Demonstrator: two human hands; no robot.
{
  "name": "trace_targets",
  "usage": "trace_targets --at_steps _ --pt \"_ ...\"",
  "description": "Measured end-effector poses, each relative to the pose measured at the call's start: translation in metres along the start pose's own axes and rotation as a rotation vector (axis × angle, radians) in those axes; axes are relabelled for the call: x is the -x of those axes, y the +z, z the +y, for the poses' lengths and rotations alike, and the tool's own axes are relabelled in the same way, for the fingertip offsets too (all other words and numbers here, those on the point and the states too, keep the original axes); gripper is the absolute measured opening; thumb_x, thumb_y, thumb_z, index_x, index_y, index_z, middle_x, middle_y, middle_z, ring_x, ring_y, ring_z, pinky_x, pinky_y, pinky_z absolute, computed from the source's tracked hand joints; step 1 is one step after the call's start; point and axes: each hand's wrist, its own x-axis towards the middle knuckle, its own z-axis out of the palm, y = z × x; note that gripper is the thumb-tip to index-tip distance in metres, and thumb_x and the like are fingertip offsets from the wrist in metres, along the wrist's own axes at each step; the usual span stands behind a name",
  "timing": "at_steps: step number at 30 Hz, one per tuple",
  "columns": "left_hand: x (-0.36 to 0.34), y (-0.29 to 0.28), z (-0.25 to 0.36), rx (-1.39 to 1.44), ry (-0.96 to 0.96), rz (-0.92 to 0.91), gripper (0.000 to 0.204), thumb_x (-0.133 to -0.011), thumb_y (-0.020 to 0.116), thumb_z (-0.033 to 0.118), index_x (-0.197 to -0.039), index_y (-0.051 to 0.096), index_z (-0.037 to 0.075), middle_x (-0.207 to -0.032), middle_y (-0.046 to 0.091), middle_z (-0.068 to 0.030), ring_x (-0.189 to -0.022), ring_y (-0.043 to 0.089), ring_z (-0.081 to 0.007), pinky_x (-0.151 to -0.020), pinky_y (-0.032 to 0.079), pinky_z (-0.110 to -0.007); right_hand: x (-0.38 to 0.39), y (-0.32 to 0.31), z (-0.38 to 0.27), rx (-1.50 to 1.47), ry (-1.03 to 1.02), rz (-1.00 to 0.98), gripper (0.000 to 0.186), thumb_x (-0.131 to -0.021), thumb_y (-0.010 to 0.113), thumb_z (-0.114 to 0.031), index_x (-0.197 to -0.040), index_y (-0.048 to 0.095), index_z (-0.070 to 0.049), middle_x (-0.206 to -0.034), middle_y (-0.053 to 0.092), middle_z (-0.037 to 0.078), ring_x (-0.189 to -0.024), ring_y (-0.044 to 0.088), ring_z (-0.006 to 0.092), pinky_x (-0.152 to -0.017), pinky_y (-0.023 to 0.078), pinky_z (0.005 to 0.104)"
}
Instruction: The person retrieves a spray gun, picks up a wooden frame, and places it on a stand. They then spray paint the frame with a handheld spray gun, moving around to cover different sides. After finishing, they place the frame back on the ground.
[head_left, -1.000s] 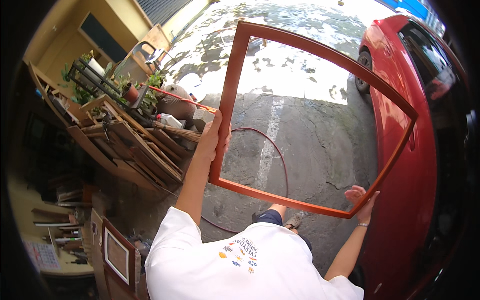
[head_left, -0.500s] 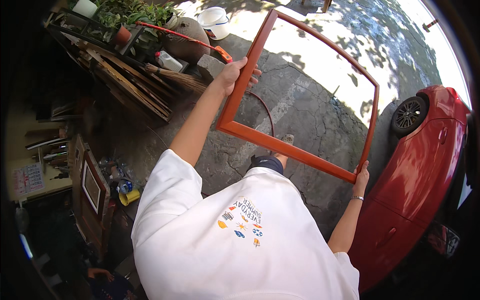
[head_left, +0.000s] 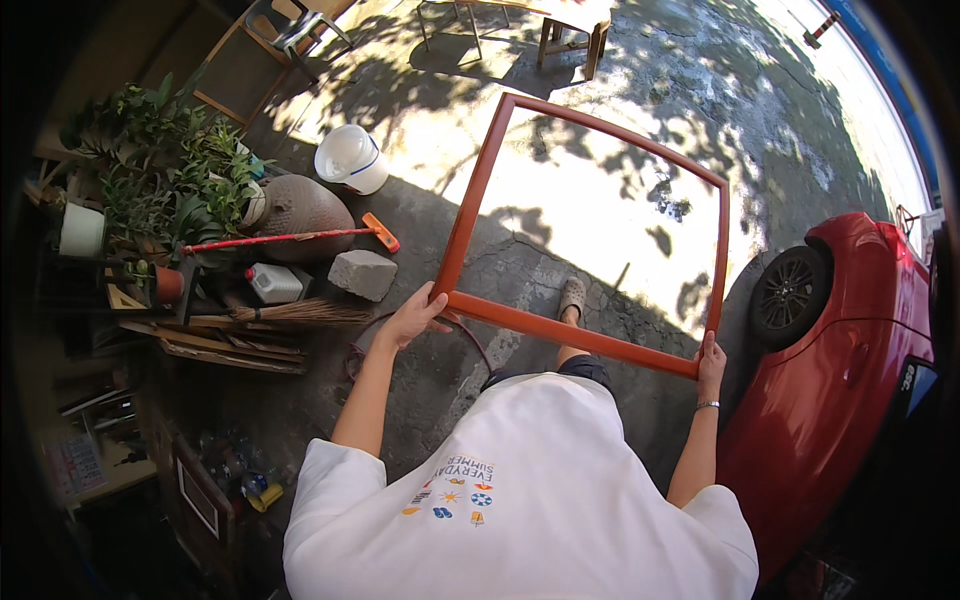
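Note:
A large rectangular frame (head_left: 560, 330), reddish-brown and with nothing inside its border, is held out in front of my body. Its near left corner sits in my left hand (head_left: 413, 317), thumb on top and fingers beneath the edge. At the near right corner my right hand (head_left: 711, 366) grips the side, and a metal band circles that wrist. Through the opening I see the ground and my foot in a clog (head_left: 572, 299).
A red car (head_left: 850, 370) stands close on the right. To the left are a concrete block (head_left: 363, 275), a red-handled tool (head_left: 290, 238), a broom (head_left: 300, 312), a big jar (head_left: 300, 215), potted plants (head_left: 160, 190) and a white bucket (head_left: 352, 160). Tables (head_left: 575, 15) stand ahead.
The frame has swung more level and lower in view. My left hand has slid from its left side to the near left corner. Tables and a chair have come into view ahead.

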Motion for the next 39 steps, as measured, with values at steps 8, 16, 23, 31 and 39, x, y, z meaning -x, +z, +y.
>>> trace_targets --at_steps 8,16,23,31,39 --pt "-0.186 -0.059 0.093 0.388 0.113 0.535 0.042 -0.104 0.049 0.046 -0.12 0.054 0.007 -0.103 0.068 -0.0062 -0.091 0.071 -0.0199 -0.073 0.06 -0.032 -0.249 0.17 -0.18 -0.001 -0.1 -0.138 0.053 -0.098 0.056 -0.055 -0.067 0.051 -0.012 -0.056 0.043 -0.005 -0.05 0.039 0.0058 -0.048 0.031 0.0243" --pt "-0.412 -0.2 0.15 0.517 0.095 0.722 0.034 -0.102 0.053 0.044 -0.119 0.048 0.015 -0.099 0.067 -0.0049 -0.083 0.07 -0.0204 -0.071 0.057 -0.035 -0.493 0.412 -0.335 0.047 -0.12 -0.179 0.045 -0.094 0.068 -0.045 -0.071 0.055 -0.01 -0.057 0.047 -0.005 -0.049 0.043 0.0052 -0.046 0.033 0.0245" --pt "-0.629 -0.328 0.29 0.581 0.084 0.759 0.035 -0.098 0.064 0.035 -0.119 0.049 0.011 -0.099 0.061 -0.006 -0.081 0.065 -0.0186 -0.071 0.058 -0.034 -0.632 0.547 -0.419 -0.107 -0.051 -0.167 0.035 -0.084 0.082 -0.034 -0.073 0.055 -0.014 -0.059 0.046 -0.008 -0.049 0.038 0.003 -0.045 0.029 0.0231" --pt "-0.895 -0.45 0.457 0.865 0.221 0.745 0.041 -0.095 0.07 0.032 -0.123 0.052 0.01 -0.117 0.057 -0.0092 -0.114 0.056 -0.0288 -0.105 0.042 -0.049 -0.717 0.739 -0.467 -0.349 -0.031 0.007 0.023 -0.088 0.078 -0.019 -0.08 0.059 -0.009 -0.067 0.05 -0.008 -0.058 0.042 0.0031 -0.053 0.033 0.0225" --pt "-1.12 -0.378 0.635 0.458 0.195 0.902 0.047 -0.09 0.073 0.018 -0.125 0.044 0.006 -0.095 0.056 -0.0097 -0.056 0.057 -0.0191 -0.05 0.049 -0.032 -0.778 0.911 -0.576 -0.399 -0.052 0.126 0.016 -0.092 0.071 -0.012 -0.096 0.057 -0.005 -0.077 0.058 0.001 -0.07 0.058 0.0107 -0.065 0.048 0.0279"
